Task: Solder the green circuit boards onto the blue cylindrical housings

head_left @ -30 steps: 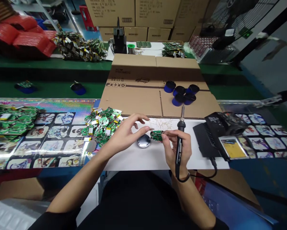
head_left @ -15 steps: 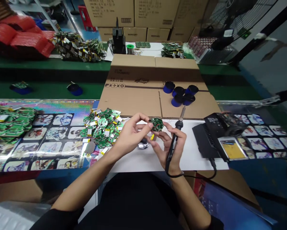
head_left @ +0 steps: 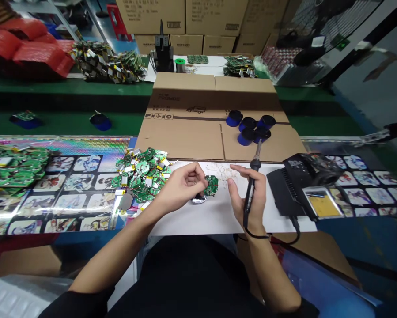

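Note:
My left hand pinches a small green circuit board by its left edge, above the white sheet. Partly hidden under that hand is a shiny round metal part. My right hand, a little to the right of the board, holds a soldering iron against the palm, its tip pointing away from me. The right thumb and index finger are spread, with nothing between them. Left of my left hand lies a heap of green circuit boards with small silver battery packs.
Several blue cups stand on a flattened cardboard sheet. A black soldering station with a yellow sponge sits at right. More boards are piled at far left. A solder spool stands at the back.
My right hand has let go of the circuit board and moved right with the soldering iron. The left hand keeps the board, now lower and turned. The yellow-ended piece is out of sight.

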Tool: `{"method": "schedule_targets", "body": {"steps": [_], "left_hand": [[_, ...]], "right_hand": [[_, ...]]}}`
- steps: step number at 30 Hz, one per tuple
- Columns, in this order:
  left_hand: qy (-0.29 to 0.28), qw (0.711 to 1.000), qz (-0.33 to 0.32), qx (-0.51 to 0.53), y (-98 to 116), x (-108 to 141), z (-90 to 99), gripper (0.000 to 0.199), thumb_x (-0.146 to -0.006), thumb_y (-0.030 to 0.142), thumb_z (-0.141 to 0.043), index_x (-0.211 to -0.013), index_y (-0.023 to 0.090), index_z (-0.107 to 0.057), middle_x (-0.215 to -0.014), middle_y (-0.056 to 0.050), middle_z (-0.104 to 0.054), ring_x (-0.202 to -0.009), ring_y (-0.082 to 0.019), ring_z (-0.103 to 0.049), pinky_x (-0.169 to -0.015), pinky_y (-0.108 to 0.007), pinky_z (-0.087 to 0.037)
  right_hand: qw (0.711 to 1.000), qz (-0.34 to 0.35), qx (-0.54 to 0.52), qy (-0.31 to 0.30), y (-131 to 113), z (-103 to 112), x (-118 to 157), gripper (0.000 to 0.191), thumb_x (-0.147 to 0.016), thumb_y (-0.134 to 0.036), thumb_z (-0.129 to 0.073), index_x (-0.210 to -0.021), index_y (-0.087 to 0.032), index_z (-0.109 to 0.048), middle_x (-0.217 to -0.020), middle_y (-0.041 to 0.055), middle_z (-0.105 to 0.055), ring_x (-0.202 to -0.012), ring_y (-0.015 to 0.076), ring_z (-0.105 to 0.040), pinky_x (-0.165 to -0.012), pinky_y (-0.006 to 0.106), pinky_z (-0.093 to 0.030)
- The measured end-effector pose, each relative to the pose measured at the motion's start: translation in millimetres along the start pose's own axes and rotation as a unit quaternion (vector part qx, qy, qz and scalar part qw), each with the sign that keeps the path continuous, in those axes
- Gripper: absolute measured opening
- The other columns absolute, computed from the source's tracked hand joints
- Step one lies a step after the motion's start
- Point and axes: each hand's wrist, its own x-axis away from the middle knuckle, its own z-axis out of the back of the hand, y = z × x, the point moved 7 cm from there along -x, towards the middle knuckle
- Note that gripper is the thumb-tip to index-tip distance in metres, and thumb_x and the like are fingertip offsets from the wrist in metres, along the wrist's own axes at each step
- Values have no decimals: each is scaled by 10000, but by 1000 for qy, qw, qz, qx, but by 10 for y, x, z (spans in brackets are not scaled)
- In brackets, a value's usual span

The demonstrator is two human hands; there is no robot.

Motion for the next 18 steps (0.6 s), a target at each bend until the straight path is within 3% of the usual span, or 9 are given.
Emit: {"method": "schedule_targets", "body": {"steps": [3, 7, 10, 14, 18], "left_hand": [[-36, 998, 27, 43, -90, -8, -81, 185, -807, 264, -731, -836, 190, -564, -638, 45, -618, -554, -91, -567, -534, -198, -438], [-52, 998, 12, 42, -86, -20, -137, 189, -821, 271, -750, -809, 171, -590, -694, 33, -622, -607, -79, -547, -590, -205, -420], [-49, 999, -5, 12, -67, 4, -103, 219, -895, 355, -740, -882, 161, -638, -804, -10, -671, -723, -122, -618, -670, -242, -460], [39, 981, -85, -169, -43, 100, 177, 201, -1033, 378, -627, -999, 187, -679, -963, -38, -691, -866, -162, -613, -744, -281, -441], [39, 945, -104, -309, -238, 188, 290, 161, -973, 351, -749, -1010, 204, -693, -1022, -31, -639, -893, -173, -592, -796, -293, -461]], "right_hand": [[996, 33, -63, -53, -23, -39, 69, 500, -924, -223, -783, -1333, -284, -501, -1344, 125, -710, -1298, 298, -720, -1127, 588, -585], [980, 86, -81, -158, -139, -154, 203, 596, -874, -177, -858, -1339, -309, -509, -1412, 126, -707, -1326, 286, -718, -1096, 545, -627], [984, 90, -57, -143, -124, -97, 205, 550, -876, -145, -859, -1300, -307, -549, -1353, 103, -741, -1251, 268, -757, -1059, 520, -653], [989, 42, -88, -114, 72, 6, 217, 601, -828, -143, -909, -1290, -294, -556, -1317, 93, -748, -1266, 264, -741, -1073, 486, -641], [990, -6, -107, -96, 294, 60, 318, 538, -871, -122, -860, -1283, -291, -558, -1307, 89, -741, -1279, 249, -728, -1090, 466, -620]]}}
